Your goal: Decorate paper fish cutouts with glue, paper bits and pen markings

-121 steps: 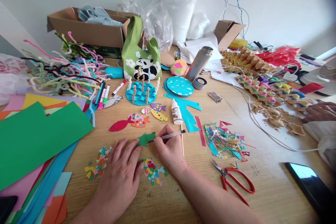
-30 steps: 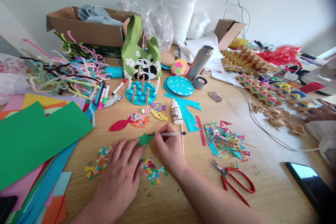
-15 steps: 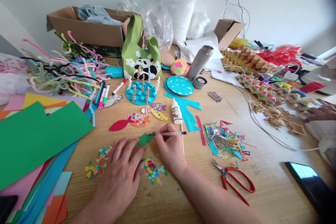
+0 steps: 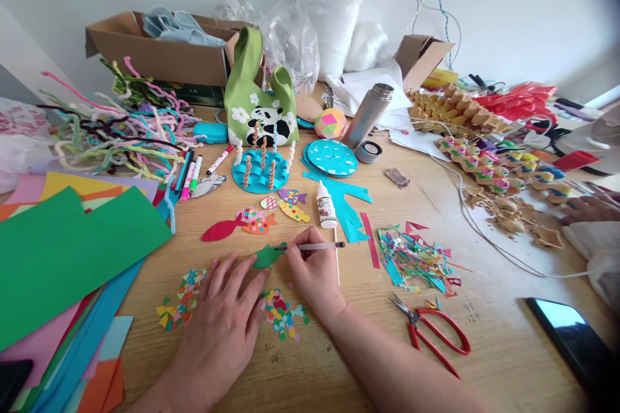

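A green paper fish (image 4: pixel 265 257) lies flat on the wooden table, with fine dark marks on it. My left hand (image 4: pixel 227 303) rests open beside it, fingers stretched out and the fingertips at the fish's left and lower edge. Pinched in my right hand (image 4: pixel 312 271) is a pen (image 4: pixel 314 246), its tip on the fish's right part. Just beyond lie a red paper fish (image 4: pixel 220 228), an orange spotted fish (image 4: pixel 259 224) and a yellow fish (image 4: pixel 294 211). Small paper dots (image 4: pixel 282 316) are heaped between my hands, and paper snippets (image 4: pixel 181 300) lie left of my left hand.
Red-handled scissors (image 4: pixel 436 332) and paper scraps (image 4: pixel 414 258) lie right of my right arm. A white glue bottle (image 4: pixel 327 208) stands ahead, near an open steel flask (image 4: pixel 369 115). Coloured sheets (image 4: pixel 82 258) fill the left. A phone (image 4: pixel 566 335) lies right; another person's hand (image 4: pixel 593 208) is at the right edge.
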Motion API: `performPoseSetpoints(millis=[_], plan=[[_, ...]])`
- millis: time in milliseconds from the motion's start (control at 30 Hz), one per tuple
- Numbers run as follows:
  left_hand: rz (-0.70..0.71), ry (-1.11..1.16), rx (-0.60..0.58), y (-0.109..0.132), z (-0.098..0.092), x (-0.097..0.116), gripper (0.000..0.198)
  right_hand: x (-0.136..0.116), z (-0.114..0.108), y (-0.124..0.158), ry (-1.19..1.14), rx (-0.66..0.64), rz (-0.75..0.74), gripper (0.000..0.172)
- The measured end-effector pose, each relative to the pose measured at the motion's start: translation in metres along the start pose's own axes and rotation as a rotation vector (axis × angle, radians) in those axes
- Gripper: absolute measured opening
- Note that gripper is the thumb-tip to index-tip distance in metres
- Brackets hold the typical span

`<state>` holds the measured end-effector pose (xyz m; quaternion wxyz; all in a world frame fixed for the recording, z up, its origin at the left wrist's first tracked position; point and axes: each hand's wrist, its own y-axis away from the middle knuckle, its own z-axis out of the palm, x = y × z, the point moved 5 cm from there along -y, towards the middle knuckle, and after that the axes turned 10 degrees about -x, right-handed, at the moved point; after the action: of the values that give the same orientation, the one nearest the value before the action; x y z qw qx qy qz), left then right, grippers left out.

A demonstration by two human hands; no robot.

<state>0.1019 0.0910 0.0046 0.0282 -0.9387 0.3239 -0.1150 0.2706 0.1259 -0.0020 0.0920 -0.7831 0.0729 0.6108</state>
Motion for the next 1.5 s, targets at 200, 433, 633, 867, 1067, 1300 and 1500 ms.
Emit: performPoseSetpoints(millis=[200, 433, 633, 867, 1067, 1300, 1500], plan=[[0.003, 0.003, 0.001, -0.0002, 0.0002, -0.0001, 0.036, -0.0020, 0.0002, 0.0006, 0.007, -0.021, -0.030, 0.012], [0.007, -0.001, -0.012, 0.0000, 0.0008, 0.0000, 0.036, -0.0034, 0.0009, 0.0000, 0.000, -0.036, -0.032, 0.013], [0.011, -0.008, -0.004, 0.0007, 0.0004, 0.0002, 0.035, -0.0022, 0.0002, 0.0006, 0.011, -0.018, -0.028, 0.012], [0.004, -0.007, -0.007, 0.0004, 0.0012, -0.0005, 0.036, -0.0022, -0.0006, 0.0008, 0.011, -0.010, -0.031, 0.012], [-0.005, -0.007, -0.005, 0.0011, 0.0010, -0.0006, 0.036, -0.0045, -0.0002, 0.0004, 0.017, -0.028, -0.044, 0.012], [0.002, -0.013, -0.002, 0.0014, 0.0016, -0.0012, 0.036, -0.0036, 0.0002, 0.0005, 0.012, -0.042, -0.028, 0.012], [0.000, -0.006, 0.002, 0.0009, 0.0007, -0.0007, 0.036, -0.0056, -0.0002, 0.0010, 0.009, -0.029, -0.031, 0.012]])
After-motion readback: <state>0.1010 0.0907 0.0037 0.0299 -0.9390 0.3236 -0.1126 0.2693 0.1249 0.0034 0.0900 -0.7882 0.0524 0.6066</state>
